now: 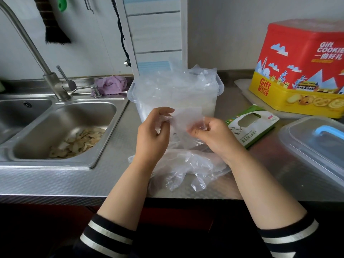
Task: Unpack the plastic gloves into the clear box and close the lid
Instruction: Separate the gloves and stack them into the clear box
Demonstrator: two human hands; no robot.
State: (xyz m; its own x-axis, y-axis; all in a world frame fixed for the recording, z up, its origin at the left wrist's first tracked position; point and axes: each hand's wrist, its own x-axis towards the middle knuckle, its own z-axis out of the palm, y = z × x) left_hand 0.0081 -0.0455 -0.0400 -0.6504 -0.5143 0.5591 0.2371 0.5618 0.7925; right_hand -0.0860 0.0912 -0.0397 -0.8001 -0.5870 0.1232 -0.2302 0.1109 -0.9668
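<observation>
The clear box (134,95) stands open on the steel counter, heaped with crumpled plastic gloves (178,81) that rise above its rim. In front of it, my left hand (150,136) and my right hand (216,135) both pinch one thin clear glove (186,118), held just above the counter. A loose pile of more gloves (186,170) lies under my wrists near the counter's front edge. The green and white glove packet (251,125) lies flat to the right, its window torn open. The box's clear lid (316,146) with a blue handle rests at the far right.
A steel sink (61,127) with food scraps and a tall tap (54,82) fills the left. A purple cloth (111,84) lies behind the sink. A red and yellow cookie tin (301,67) stands at the back right on a white board.
</observation>
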